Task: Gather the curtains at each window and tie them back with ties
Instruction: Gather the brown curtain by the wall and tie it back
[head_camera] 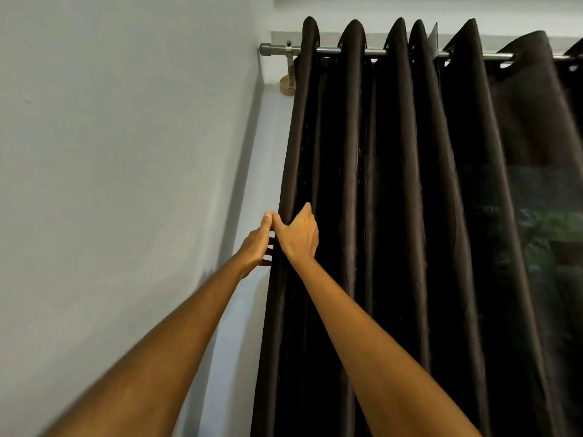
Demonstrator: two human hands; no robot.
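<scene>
Our left hand [257, 242] pinched the outer edge of the dark curtain [394, 216] while our right hand [298, 236] curled round the fold just beside it. The curtain hung in pleats from the rod [375, 52] beside the wall [110, 184]. With no tie in view, we judged the gathered folds might slide loose if either grip eased

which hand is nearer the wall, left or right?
Left. The left hand sits at the curtain's outer edge, on the wall side. The right hand grips the edge fold from the front, farther from the wall.
</scene>
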